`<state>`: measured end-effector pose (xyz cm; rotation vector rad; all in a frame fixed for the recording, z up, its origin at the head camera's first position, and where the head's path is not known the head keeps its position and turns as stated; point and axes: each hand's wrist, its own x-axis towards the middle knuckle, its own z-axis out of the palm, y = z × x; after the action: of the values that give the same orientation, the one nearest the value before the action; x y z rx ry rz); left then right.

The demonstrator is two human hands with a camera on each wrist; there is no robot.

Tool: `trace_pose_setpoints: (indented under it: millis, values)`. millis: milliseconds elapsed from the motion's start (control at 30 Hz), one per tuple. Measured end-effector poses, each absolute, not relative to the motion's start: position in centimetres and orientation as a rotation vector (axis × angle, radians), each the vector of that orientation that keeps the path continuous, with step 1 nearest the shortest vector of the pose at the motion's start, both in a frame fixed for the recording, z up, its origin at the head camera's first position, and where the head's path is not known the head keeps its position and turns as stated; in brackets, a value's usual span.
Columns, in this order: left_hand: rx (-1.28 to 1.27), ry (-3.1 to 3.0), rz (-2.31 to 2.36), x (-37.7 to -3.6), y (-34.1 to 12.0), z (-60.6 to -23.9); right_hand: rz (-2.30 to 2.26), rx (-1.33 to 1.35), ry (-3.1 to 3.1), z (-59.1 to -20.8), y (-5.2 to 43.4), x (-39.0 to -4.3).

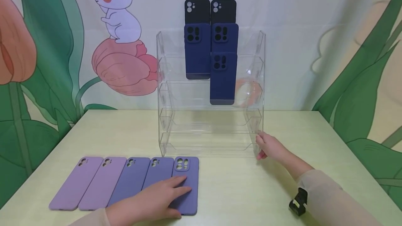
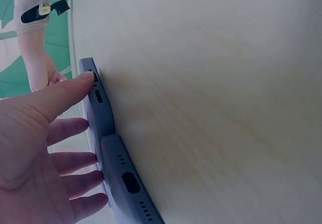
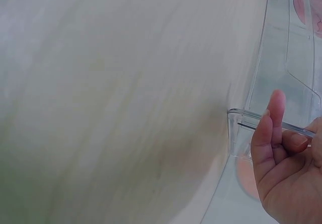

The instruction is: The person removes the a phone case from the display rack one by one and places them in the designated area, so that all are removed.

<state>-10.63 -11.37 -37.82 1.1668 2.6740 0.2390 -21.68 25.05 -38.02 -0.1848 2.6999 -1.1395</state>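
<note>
My left hand (image 1: pixel 154 198) lies with spread fingers on the rightmost violet-blue phone case (image 1: pixel 192 201), which has a large raised camera frame. In the left wrist view the thumb (image 2: pixel 65 93) touches that case's bottom end, and the other fingertips reach its back. A clear acrylic display rack (image 1: pixel 209 137) with stepped tiers stands behind. At the rack's lower right corner, my right hand (image 1: pixel 271 147) grips the upright side panel (image 3: pixel 282 124) between thumb and fingers. Two black phone cases (image 1: pixel 197 16) and three navy phone cases (image 1: pixel 222 86) stand in the upper tiers.
To the left of the touched case, two more violet-blue cases (image 1: pixel 130 180) and two lilac phone cases (image 1: pixel 76 184) lie in a row, face down on the pale table (image 1: pixel 238 191). A printed cloth (image 1: pixel 292 44) hangs behind the table.
</note>
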Motion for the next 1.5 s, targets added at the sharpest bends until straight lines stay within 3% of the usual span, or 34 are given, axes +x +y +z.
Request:
trace_pose_setpoints:
  millis: [500,800,1167,1333,1500]
  values:
    - [1.114,2.628,0.52,-11.2,-11.1,-36.2,-1.13,-0.177,2.702,-38.2,25.1,-21.5]
    - [1.052,2.676,0.883,-13.5,-10.7,-33.7,-1.145,-0.164,2.699,-38.6,25.1,-21.5]
    - [0.925,3.122,0.775,-16.9,-13.2,-33.6,-1.108,-0.168,2.709,-37.9,25.0,-21.8]
    - [0.593,3.224,0.839,-17.9,-14.0,-33.9,-1.101,-0.189,2.693,-37.6,24.9,-21.5]
    - [0.296,2.926,1.084,-19.5,-14.3,-34.3,-1.088,-0.233,2.699,-37.2,25.2,-21.4]
